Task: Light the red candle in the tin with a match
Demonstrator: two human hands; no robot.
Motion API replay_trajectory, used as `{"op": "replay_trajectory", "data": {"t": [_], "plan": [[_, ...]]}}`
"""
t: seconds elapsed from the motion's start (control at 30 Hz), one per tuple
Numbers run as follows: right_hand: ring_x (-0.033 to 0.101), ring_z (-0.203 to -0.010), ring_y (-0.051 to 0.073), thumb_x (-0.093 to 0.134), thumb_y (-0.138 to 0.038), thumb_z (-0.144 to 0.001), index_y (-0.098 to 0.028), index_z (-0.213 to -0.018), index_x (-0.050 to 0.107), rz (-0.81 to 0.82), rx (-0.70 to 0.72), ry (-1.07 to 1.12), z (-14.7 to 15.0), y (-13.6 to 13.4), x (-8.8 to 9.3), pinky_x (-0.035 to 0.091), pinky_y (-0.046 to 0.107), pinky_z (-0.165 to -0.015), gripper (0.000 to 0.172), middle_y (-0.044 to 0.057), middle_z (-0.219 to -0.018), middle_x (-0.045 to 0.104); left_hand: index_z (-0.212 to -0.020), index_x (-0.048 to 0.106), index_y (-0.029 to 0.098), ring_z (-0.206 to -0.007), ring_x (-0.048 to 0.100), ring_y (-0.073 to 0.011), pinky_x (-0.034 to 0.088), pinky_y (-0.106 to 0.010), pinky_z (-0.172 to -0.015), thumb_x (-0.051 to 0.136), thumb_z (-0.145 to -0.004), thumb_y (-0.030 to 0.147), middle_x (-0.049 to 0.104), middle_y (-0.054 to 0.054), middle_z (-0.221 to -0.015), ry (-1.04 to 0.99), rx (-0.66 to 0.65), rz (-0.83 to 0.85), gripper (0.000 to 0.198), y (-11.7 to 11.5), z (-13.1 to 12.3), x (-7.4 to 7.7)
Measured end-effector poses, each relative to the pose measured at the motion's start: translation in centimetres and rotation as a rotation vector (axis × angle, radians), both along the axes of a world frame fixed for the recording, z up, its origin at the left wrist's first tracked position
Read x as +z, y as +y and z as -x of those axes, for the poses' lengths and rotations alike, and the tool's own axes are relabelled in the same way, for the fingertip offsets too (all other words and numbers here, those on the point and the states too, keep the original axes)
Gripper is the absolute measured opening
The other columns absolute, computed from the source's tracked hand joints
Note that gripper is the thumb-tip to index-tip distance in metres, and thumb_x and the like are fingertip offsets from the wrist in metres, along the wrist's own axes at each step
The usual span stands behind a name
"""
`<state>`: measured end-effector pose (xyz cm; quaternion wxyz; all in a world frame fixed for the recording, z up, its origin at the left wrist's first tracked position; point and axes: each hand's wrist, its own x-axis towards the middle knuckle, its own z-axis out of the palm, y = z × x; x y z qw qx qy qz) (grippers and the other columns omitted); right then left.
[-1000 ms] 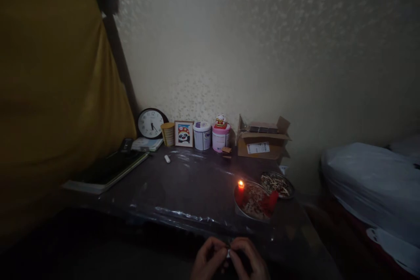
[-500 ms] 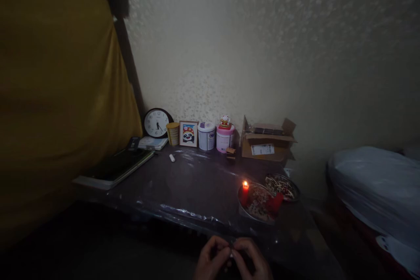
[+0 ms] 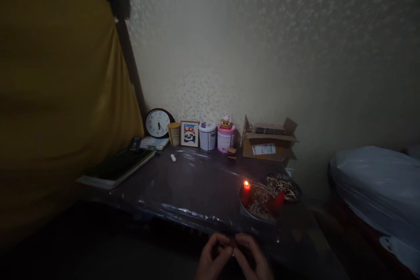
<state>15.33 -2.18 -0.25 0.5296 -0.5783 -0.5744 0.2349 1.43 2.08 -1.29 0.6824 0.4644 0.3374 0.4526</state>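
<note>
At the bottom of the view, just off the near edge of the dark, plastic-covered table (image 3: 197,188), my left hand (image 3: 215,256) and my right hand (image 3: 251,256) meet fingertip to fingertip. Both are closed in a pinch around something small, with a pale speck showing between the thumbs; its kind is too dark to make out. Beyond my right hand, a lit red candle (image 3: 246,194) stands in a round dish (image 3: 257,216) of pale bits. A second red candle (image 3: 279,200), unlit, is at that dish's right side. Behind it sits another dish (image 3: 298,192) heaped with thin sticks like used matches.
Along the wall stand a clock (image 3: 157,122), a yellow cup (image 3: 173,134), a framed panda picture (image 3: 189,134), a white tub (image 3: 207,138), a pink-lidded tub (image 3: 226,141) and an open cardboard box (image 3: 267,146). A dark green book (image 3: 121,166) lies left, near a yellow curtain (image 3: 65,87).
The view has shifted very slightly, so the table things sit a little further right. My hands stay together, with the fingers moved only a little.
</note>
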Motion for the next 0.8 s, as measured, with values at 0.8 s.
{"op": "replay_trajectory", "data": {"t": [0.8], "plan": [[0.061, -0.093, 0.025, 0.060, -0.047, -0.073, -0.019, -0.094, 0.063, 0.267, 0.231, 0.313, 0.0, -0.4, 3.0, 0.046, 0.032, -0.084, 0.035, 0.005, -0.092, 0.068, -0.078, 0.060, 0.016, -0.055, 0.055, -0.0106, 0.035, -0.021, -0.053, 0.066, -0.063, 0.052, 0.061, 0.000, -0.066, -0.238, -0.153, 0.425, 0.039, -0.2, 0.1, 0.8]]}}
